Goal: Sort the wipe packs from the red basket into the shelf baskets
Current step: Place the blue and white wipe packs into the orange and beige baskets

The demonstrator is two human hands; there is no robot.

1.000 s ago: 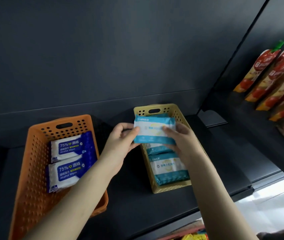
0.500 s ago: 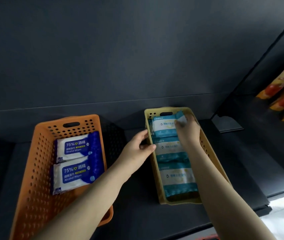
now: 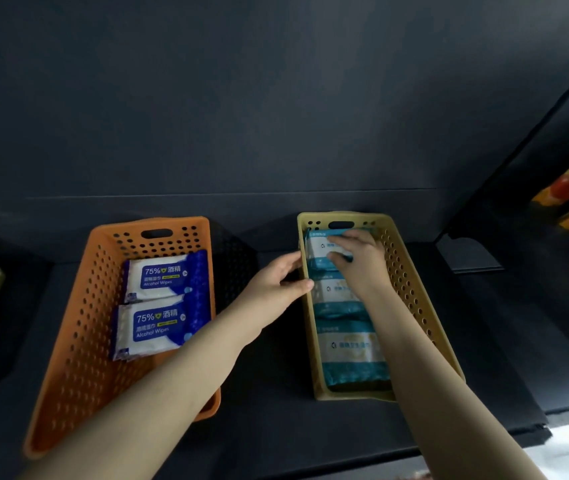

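Two blue alcohol wipe packs lie one behind the other in the orange basket, and three teal wipe packs line the yellow basket front to back, each with its long side across the basket. The right hand lies flat on the rearmost teal pack, fingers spread and pressing rather than gripping. The left hand, loosely open and holding nothing, touches the yellow basket's left rim; dark shelf lies bare between the baskets.
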